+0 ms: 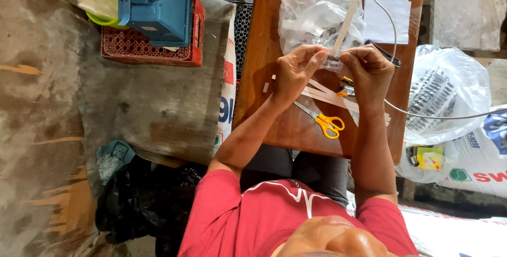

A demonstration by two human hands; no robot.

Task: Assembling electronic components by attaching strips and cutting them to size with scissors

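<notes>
Head camera, looking straight down: I saw a rough concrete floor on the left, where a red plastic crate carried a blue box, and a black bag lay crumpled lower down. A white woven sack stood between the crate and a narrow wooden table, which ran up the middle of the frame. On the table sat a heap of clear plastic bags, a white sheet of paper, loose white strips and yellow-handled scissors.

Both forearms reached forward over the table, wrists bent inward so the fingertips met. The left hand was closed in a pinch on a small dark piece, and the right hand pinched the same piece from the other side. A long white strip rose from that pinch, slanting away over the plastic bags. The piece sat between the two thumbs, raised above the tabletop.

To the right, a grey cable curved across the table edge, and a clear bag of metal parts rested beside printed sacks.
</notes>
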